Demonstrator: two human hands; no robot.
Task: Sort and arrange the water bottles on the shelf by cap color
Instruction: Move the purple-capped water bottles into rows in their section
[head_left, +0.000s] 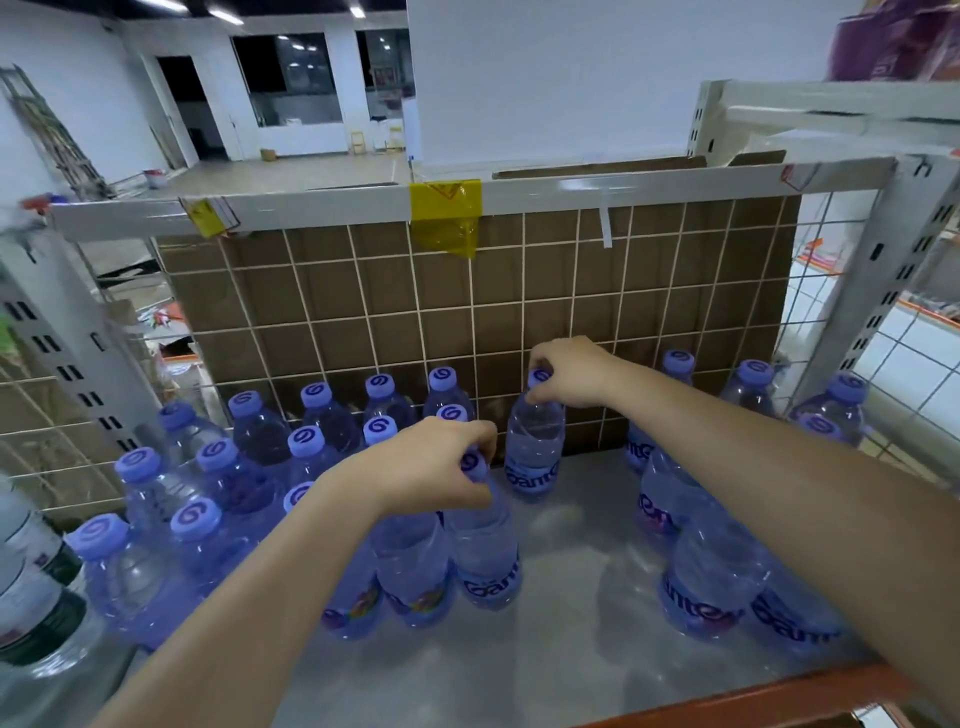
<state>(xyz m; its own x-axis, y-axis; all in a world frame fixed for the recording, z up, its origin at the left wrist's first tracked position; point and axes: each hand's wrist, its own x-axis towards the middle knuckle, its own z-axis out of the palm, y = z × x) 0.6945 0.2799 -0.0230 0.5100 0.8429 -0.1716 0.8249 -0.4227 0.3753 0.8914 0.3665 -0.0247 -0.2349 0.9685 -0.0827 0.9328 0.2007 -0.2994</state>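
Note:
Several clear water bottles with purple caps stand on the grey shelf (561, 613). My left hand (426, 467) grips the cap and neck of one bottle (485, 551) at the right edge of the packed left group (218, 499). Farther back, my right hand (571, 371) pinches the cap of a lone bottle (535, 447) standing near the wire grid. Another group of purple-capped bottles (711, 566) stands at the right, partly hidden behind my right forearm.
A wire grid with brown cardboard (467, 301) backs the shelf. White slotted uprights (883, 291) frame both sides. At the far left stand bottles with dark labels (31, 587). An orange strip (753, 696) edges the shelf front. Bare shelf lies between the two groups.

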